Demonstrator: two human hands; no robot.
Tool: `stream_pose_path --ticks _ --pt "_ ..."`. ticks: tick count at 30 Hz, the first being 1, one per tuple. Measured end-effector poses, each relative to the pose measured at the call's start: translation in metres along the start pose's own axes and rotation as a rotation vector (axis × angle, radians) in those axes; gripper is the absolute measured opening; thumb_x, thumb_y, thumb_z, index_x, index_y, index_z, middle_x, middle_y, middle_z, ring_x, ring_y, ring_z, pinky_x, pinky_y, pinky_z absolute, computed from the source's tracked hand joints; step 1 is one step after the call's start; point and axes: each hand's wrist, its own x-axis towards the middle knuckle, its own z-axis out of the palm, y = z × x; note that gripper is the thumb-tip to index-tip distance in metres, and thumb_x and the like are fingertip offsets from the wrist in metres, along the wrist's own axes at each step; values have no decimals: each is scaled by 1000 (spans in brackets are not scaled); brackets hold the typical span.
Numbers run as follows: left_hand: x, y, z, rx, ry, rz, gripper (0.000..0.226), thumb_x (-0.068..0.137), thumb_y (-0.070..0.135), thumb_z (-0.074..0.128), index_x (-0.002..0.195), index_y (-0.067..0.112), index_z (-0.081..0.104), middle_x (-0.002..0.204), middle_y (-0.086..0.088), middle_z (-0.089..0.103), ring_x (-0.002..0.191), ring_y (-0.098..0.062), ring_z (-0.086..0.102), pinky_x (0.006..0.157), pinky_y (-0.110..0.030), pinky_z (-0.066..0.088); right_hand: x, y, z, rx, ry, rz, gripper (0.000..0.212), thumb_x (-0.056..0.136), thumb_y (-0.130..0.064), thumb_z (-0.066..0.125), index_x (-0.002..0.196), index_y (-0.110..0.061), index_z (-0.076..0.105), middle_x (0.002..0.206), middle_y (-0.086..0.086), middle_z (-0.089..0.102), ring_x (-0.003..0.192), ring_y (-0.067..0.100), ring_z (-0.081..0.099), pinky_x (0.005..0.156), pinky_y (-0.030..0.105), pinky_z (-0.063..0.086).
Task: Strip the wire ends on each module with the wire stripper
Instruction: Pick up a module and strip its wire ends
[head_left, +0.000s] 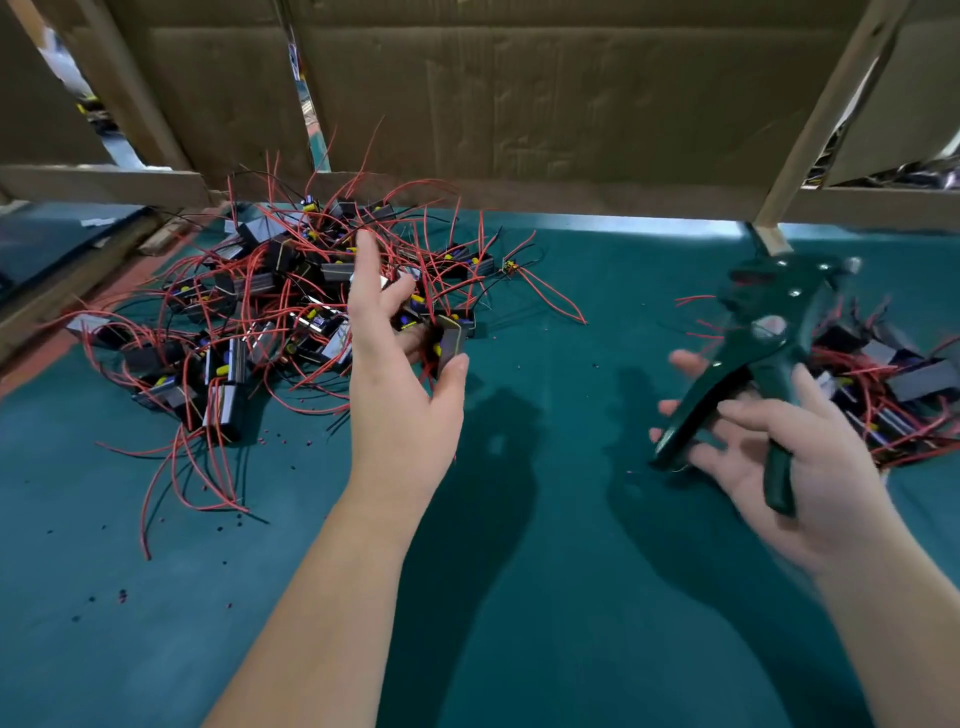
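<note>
A big heap of black modules (270, 312) with red and black wires lies at the left on the green mat. At the heap's right edge my left hand (400, 395) holds one black module (451, 340) between thumb and fingers, its index finger pointing up. Right of centre my right hand (779, 447), palm up and blurred, carries the dark green wire stripper (763, 364). The stripper's handles are spread across the palm, its jaws point up and away, and the thumb lies over one handle.
A smaller pile of modules (893, 395) with red wires sits at the right edge behind the stripper. Cardboard panels (519, 93) on a wooden frame wall off the back. Small bits of red and black insulation (223, 525) dot the green mat (545, 571).
</note>
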Motion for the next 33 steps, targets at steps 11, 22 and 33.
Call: stream_pose_path --ticks 11,22,33 --pt "-3 -2 2 177 -166 4 45 70 -6 61 104 24 60 112 7 47 86 2 57 78 -7 41 -24 14 22 310 -617 394 61 87 -38 65 134 -4 49 136 26 50 96 35 63 85 57 50" --pt "-3 -3 2 336 -216 -131 32 75 -3 58 75 29 58 146 -6 36 93 30 42 78 6 27 -29 28 33 206 -371 408 35 85 -25 58 119 -18 63 130 22 57 117 50 53 91 56 49" --pt "-7 -5 11 145 -210 -213 20 97 15 52 97 28 37 76 14 71 73 -6 59 79 -30 47 -31 26 38 260 -362 442 42 81 -14 59 123 -15 57 105 28 62 109 56 55 78 59 51"
